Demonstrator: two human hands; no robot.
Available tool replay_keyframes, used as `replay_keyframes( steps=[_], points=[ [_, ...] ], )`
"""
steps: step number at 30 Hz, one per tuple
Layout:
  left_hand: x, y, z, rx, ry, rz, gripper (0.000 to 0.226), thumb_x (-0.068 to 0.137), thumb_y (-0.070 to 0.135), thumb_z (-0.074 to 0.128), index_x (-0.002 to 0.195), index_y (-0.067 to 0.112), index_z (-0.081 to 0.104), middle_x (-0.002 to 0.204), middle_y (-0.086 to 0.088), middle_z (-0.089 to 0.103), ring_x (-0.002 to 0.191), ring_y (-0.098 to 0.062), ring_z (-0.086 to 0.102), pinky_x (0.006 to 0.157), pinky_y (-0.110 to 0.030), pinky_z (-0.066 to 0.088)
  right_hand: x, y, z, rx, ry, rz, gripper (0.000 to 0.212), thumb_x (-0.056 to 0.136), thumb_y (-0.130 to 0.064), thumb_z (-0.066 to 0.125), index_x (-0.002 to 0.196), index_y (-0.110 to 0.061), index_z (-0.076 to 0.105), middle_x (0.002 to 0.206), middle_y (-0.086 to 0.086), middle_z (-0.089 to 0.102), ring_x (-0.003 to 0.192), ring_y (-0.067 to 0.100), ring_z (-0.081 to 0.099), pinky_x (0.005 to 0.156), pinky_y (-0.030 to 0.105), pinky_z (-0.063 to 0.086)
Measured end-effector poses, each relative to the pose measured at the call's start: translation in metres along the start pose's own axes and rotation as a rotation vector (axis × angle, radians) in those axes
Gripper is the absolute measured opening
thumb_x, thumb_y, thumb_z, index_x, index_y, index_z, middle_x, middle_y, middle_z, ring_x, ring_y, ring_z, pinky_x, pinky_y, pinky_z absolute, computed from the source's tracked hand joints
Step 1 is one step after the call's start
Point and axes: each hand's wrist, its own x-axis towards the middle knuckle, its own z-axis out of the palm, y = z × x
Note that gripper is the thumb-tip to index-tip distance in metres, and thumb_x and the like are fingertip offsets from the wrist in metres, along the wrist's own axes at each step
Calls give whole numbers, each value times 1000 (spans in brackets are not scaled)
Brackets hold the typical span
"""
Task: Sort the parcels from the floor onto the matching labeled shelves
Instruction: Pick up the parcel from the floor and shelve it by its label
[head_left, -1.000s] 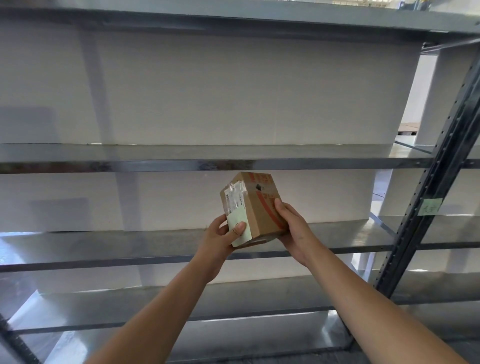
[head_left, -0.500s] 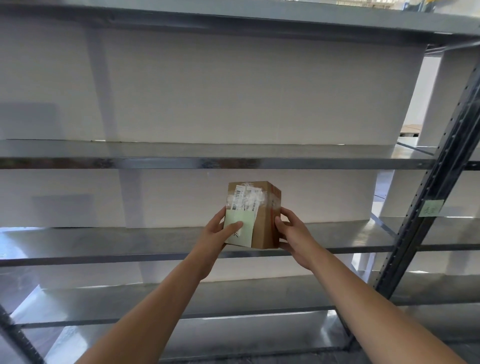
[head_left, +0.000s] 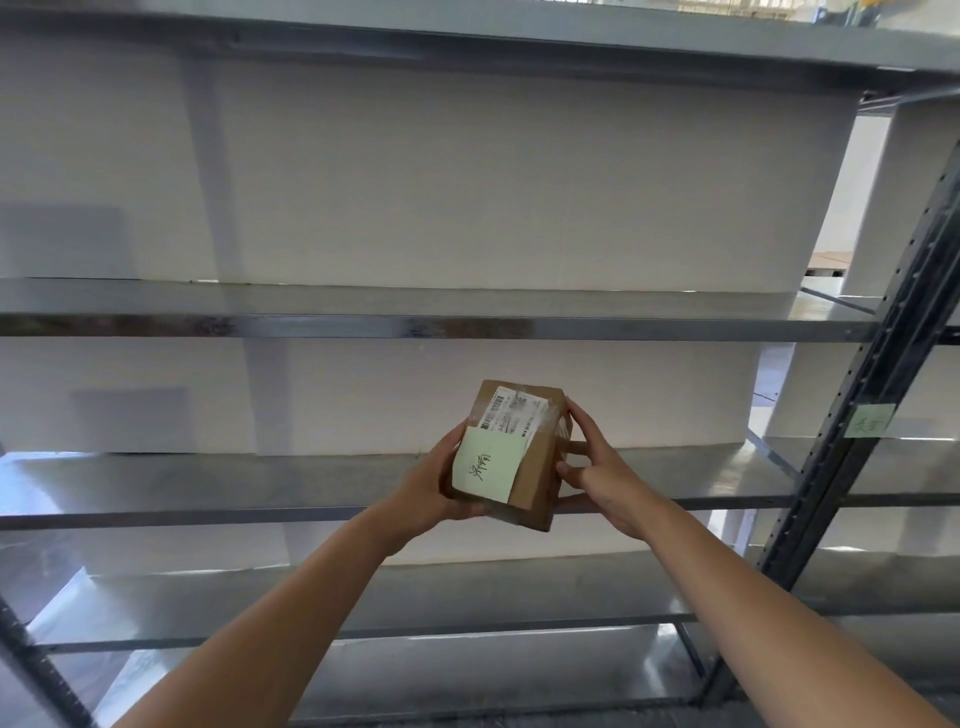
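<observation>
A small brown cardboard parcel (head_left: 535, 467) is held in the air in front of the grey metal shelving, at the level of the middle shelf (head_left: 260, 488). Its face toward me carries a white shipping label and a pale green handwritten note (head_left: 485, 467). My left hand (head_left: 436, 488) grips its left side and bottom. My right hand (head_left: 597, 467) holds its right side, fingers spread against the cardboard. A matching pale green label (head_left: 868, 420) is stuck on the dark upright post (head_left: 852, 415) at the right.
Several bare metal shelves run across the view, with an upper shelf (head_left: 415, 312) above the parcel and lower shelves (head_left: 363, 597) below. A white wall stands behind them. A second shelf bay continues to the right of the post.
The parcel has been turned in my hands so the green note now faces me fully. It has tilted slightly and both hands have shifted their grip around it.
</observation>
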Motion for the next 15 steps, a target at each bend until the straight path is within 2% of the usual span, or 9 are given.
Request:
replay_keyframes(
  steps=[2, 5, 8, 9, 12, 15],
  points=[
    [0, 1, -3, -7, 40, 44, 91, 81, -8, 73, 140, 51, 37, 131, 11, 58, 128, -13, 53, 90, -38, 59, -1, -2, -1, 18, 26, -14, 85, 93, 11, 56, 142, -55, 36, 140, 7, 50, 125, 29, 53, 98, 57, 52],
    [1, 1, -10, -56, 102, 81, 83, 86, -10, 66, 147, 41, 40, 132, 8, 60, 130, -15, 53, 95, -40, 57, -2, -7, -2, 162, 63, -51, 76, 89, 12, 63, 139, -42, 44, 135, 12, 53, 119, 33, 59, 89, 54, 58],
    [4, 6, -13, -83, 233, 77, 73, 92, -3, 63, 148, 38, 41, 138, 7, 57, 134, -15, 50, 90, -27, 58, -2, -12, 0, 319, 72, -98, 74, 83, 14, 68, 137, -33, 48, 134, 13, 53, 118, 35, 60, 84, 52, 60],
    [5, 8, -13, -105, 282, 76, 70, 93, 1, 64, 148, 38, 40, 143, 6, 54, 135, -17, 49, 90, -27, 57, -2, -14, 2, 358, 75, -115, 73, 82, 14, 70, 136, -31, 48, 133, 13, 53, 118, 35, 60, 85, 52, 60],
    [7, 14, -13, -174, 459, 59, 68, 91, 17, 69, 148, 32, 34, 148, 2, 46, 133, -21, 49, 102, -40, 51, -3, -21, 9, 446, 100, -163, 66, 83, 12, 70, 131, -28, 50, 131, 8, 56, 116, 31, 62, 90, 52, 58],
    [7, 19, -11, -246, 618, 16, 59, 90, 25, 70, 136, 33, 32, 136, -2, 45, 123, -22, 51, 105, -44, 45, -2, -26, 19, 498, 169, -194, 43, 93, 6, 61, 122, -25, 56, 134, 1, 56, 116, 22, 62, 100, 50, 53]
  ],
)
